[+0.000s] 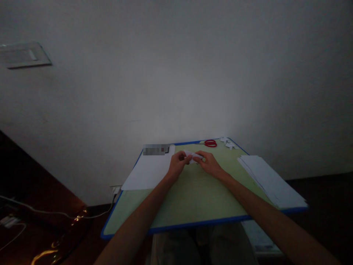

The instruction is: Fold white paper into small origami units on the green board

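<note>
- The small piece of white paper [190, 153] is up between both hands, over the far half of the table, near the middle. Looks folded or crumpled, but it's too dim and small to make out the shape.
- Handling, my guess: next to no weight, soft as a single layer, a bit stiffer where layers stack up. Not slippery, but it'd crease or tear easily if you tug. I'd grip it lightly at the two ends, thumb on the near face, fingers behind.
- Left hand [176, 165]: fingers curled in, thumb and fingertips closed on the paper's left end.
- Right hand [209, 163]: same deal on the right end, thumb low, index finger along the top, hardly any gap. Can't tell what the hidden fingers are doing.
- Table [198, 191] under them is pale green with a blue edge.
- Left of the hands lies a big white sheet [149, 169], with a pixelated object [154, 149] at its far end, no idea what.
- Far edge: red-handled scissors [210, 143], then paper scraps [230, 143] just beside them.
- Right side: a loose stack of white sheets [271, 180].
</note>
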`<action>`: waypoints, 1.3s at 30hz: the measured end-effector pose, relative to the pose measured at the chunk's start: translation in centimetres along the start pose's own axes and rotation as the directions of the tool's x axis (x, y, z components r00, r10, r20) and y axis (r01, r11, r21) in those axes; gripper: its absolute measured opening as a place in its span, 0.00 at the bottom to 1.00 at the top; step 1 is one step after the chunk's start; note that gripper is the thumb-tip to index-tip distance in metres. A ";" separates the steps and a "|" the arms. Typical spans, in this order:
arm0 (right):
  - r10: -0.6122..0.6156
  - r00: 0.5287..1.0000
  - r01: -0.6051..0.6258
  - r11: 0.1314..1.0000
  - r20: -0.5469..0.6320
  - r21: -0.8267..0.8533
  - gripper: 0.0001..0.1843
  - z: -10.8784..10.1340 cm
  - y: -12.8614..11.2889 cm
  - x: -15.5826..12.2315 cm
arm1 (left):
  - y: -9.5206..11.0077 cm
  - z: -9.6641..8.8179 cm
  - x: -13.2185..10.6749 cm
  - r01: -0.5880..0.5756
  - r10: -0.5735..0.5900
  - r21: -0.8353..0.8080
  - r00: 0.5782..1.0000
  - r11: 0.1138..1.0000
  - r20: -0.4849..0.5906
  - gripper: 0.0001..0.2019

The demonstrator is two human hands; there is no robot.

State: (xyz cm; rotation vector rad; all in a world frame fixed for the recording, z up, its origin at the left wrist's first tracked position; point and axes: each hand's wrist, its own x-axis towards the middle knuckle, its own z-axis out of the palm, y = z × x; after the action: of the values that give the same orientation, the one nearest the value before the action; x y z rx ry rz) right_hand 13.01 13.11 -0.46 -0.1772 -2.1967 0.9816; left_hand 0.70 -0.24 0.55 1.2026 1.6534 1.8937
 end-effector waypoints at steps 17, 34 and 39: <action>0.038 0.999 -0.042 0.992 0.037 0.117 0.17 -0.2 -0.6 -0.2 | -0.7 -0.5 0.1 -0.014 0.018 0.172 1.000 0.985 -0.016 0.22; -0.003 1.000 0.003 0.998 0.001 0.068 0.16 0.8 -0.2 -0.5 | -0.4 -0.6 -0.1 0.044 -0.046 0.110 0.999 0.993 0.012 0.23; -0.010 1.000 0.009 0.999 0.023 0.047 0.16 0.9 0.2 -0.4 | -0.3 -0.4 -0.1 0.066 -0.064 0.093 0.998 0.993 -0.021 0.23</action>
State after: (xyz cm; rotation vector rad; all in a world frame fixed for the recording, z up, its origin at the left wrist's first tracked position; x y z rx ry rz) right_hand 12.67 12.56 -1.21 -0.1348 -2.1914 1.0335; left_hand 0.35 -0.47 0.26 1.1560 1.7868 1.8110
